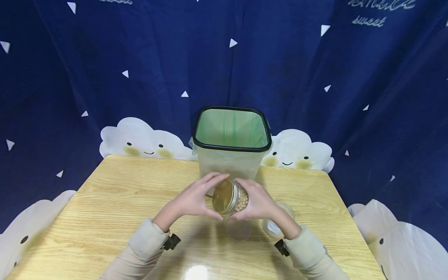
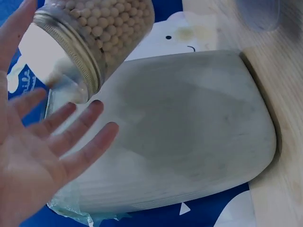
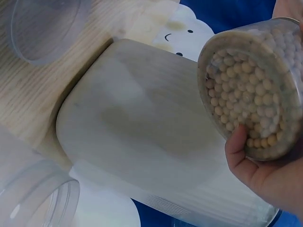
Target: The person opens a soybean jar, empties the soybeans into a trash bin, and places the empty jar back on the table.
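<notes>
Head view shows a jar [image 1: 242, 199] of small beige balls tilted on its side just below the centre of the frame, held over the counter [image 1: 140, 186] with its gold-coloured lid [image 1: 222, 196] facing left. The right hand [image 1: 257, 200] grips the base end; the right wrist view shows a fingertip pressed on the bottom rim. The left hand [image 1: 196, 198] has its fingers spread wide around the lid, and whether any of them touches it I cannot tell. The jar should handle as a stiff, fairly weighty thing, since it looks well filled; its smooth clear wall, glass or plastic being impossible to tell, is likely slippery and perhaps breakable. The best hold is probably around the body near the base, with the lid's ribbed edge giving the other fingers some bite. Light wood grain runs across the counter, with a bright glare at the bottom of the frame. A round clear disc [image 1: 238, 230] lies below the jar, and a clear container [image 1: 271, 229] sits to the right, partly behind the forearm. Beyond the hands stands a pale bin [image 1: 229, 157] with a black rim, backed by white smiling clouds [image 1: 140, 140] and a dark blue curtain [image 1: 157, 58].
</notes>
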Action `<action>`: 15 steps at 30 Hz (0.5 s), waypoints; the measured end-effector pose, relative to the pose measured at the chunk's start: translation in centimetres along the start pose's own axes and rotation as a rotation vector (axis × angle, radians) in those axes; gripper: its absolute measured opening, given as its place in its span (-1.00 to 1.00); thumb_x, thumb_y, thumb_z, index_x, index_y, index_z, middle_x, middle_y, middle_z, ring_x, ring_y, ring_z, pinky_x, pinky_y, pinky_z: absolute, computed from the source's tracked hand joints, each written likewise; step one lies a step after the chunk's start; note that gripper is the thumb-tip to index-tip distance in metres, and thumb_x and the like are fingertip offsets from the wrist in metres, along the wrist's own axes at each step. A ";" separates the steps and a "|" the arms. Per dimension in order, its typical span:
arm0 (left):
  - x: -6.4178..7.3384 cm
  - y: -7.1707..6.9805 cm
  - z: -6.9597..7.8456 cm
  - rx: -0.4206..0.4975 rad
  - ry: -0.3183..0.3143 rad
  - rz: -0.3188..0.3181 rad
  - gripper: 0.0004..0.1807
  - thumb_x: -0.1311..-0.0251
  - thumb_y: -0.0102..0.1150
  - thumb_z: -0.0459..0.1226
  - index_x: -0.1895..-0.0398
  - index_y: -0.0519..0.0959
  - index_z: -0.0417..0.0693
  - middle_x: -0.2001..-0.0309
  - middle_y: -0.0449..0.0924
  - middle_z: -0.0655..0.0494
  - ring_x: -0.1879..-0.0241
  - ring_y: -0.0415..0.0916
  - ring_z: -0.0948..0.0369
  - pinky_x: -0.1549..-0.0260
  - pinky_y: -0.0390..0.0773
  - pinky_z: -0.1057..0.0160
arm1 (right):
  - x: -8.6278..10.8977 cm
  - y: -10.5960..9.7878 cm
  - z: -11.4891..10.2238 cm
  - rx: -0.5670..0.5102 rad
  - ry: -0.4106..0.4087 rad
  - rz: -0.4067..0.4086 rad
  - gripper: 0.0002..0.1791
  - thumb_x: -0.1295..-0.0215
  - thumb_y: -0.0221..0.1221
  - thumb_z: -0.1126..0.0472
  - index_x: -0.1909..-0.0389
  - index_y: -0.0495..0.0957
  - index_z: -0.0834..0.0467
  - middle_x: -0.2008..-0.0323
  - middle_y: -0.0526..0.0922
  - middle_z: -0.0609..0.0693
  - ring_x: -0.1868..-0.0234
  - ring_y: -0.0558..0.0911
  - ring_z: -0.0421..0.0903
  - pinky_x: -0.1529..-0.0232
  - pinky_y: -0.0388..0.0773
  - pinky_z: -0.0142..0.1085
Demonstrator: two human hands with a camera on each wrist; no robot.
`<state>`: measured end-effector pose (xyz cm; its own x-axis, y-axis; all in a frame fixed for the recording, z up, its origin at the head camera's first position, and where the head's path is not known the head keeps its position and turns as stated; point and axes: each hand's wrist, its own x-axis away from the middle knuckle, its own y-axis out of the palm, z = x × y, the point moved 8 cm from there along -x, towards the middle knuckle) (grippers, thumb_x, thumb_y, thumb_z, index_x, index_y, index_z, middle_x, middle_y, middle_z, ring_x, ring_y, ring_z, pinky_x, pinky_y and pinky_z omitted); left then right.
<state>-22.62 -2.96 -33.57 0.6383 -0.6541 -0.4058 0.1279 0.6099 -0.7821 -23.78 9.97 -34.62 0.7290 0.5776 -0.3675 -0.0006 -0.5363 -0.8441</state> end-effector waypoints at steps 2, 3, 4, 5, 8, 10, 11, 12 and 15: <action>-0.1 0.1 0.4 -0.029 0.048 -0.023 0.15 0.44 0.54 -0.05 -0.36 0.13 0.04 -0.25 0.19 0.05 -0.16 0.26 0.12 -0.03 0.38 0.11 | 0.0 0.0 0.1 0.002 0.001 -0.002 0.03 0.59 0.48 -0.06 -0.11 0.39 0.22 0.08 0.55 0.06 0.13 0.52 -0.04 0.18 0.50 -0.15; -0.1 0.1 0.6 -0.032 0.075 -0.033 0.13 0.42 0.53 -0.09 -0.36 0.13 0.06 -0.27 0.16 0.05 -0.18 0.23 0.10 -0.05 0.36 0.09 | 0.1 0.0 0.1 0.004 0.000 -0.002 0.03 0.58 0.48 -0.06 -0.11 0.38 0.22 0.08 0.55 0.07 0.13 0.52 -0.03 0.17 0.50 -0.15; -0.2 0.2 0.7 -0.034 0.099 -0.040 0.10 0.39 0.52 -0.13 -0.36 0.14 0.07 -0.27 0.15 0.04 -0.20 0.21 0.09 -0.06 0.35 0.10 | 0.1 0.0 0.1 0.004 0.000 -0.002 0.03 0.58 0.48 -0.06 -0.11 0.38 0.21 0.07 0.55 0.07 0.12 0.52 -0.03 0.17 0.50 -0.14; -0.2 0.3 0.9 -0.030 0.122 -0.044 0.07 0.37 0.51 -0.17 -0.35 0.16 0.05 -0.27 0.16 0.03 -0.19 0.21 0.09 -0.06 0.35 0.11 | 0.1 0.0 0.1 0.005 0.000 -0.001 0.03 0.58 0.48 -0.06 -0.11 0.38 0.21 0.07 0.54 0.07 0.12 0.52 -0.03 0.17 0.50 -0.14; -0.3 0.3 1.1 -0.025 0.151 -0.037 0.00 0.36 0.49 -0.23 -0.31 0.23 0.02 -0.21 0.23 0.04 -0.14 0.27 0.12 -0.04 0.38 0.18 | 0.2 0.0 0.1 0.012 0.002 -0.001 0.02 0.58 0.48 -0.06 -0.10 0.39 0.22 0.08 0.54 0.07 0.13 0.52 -0.04 0.17 0.50 -0.14; -0.3 0.2 1.0 -0.011 0.137 -0.022 -0.01 0.39 0.52 -0.21 -0.28 0.27 -0.01 -0.16 0.28 0.06 -0.09 0.32 0.14 0.01 0.41 0.23 | 0.2 0.0 0.0 0.018 0.005 -0.002 0.02 0.58 0.48 -0.06 -0.10 0.40 0.21 0.08 0.54 0.06 0.13 0.51 -0.05 0.17 0.50 -0.14; -0.3 0.2 0.8 0.002 0.119 -0.017 -0.01 0.41 0.53 -0.19 -0.27 0.28 -0.02 -0.13 0.30 0.07 -0.03 0.36 0.16 0.05 0.45 0.25 | 0.2 0.0 0.0 0.019 0.006 -0.002 0.02 0.59 0.48 -0.06 -0.09 0.40 0.21 0.08 0.54 0.06 0.13 0.51 -0.05 0.18 0.50 -0.14; -0.3 0.2 0.7 0.014 0.093 -0.010 -0.01 0.43 0.54 -0.17 -0.26 0.29 -0.03 -0.08 0.33 0.08 0.03 0.39 0.18 0.11 0.48 0.26 | 0.2 0.0 -0.1 0.019 0.005 -0.001 0.01 0.59 0.48 -0.07 -0.09 0.40 0.20 0.08 0.54 0.05 0.13 0.51 -0.05 0.17 0.50 -0.14; -0.2 0.2 0.1 0.039 0.008 0.005 0.00 0.45 0.55 -0.09 -0.23 0.31 -0.06 0.05 0.41 0.11 0.24 0.43 0.24 0.27 0.52 0.29 | 0.3 0.0 -0.3 0.020 -0.004 0.007 0.00 0.58 0.48 -0.08 -0.08 0.41 0.20 0.09 0.55 0.04 0.13 0.51 -0.05 0.18 0.50 -0.14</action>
<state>-22.67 -2.64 -33.55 0.6328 -0.6546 -0.4136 0.1540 0.6299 -0.7612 -23.41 9.94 -34.61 0.7264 0.5760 -0.3750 -0.0199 -0.5277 -0.8492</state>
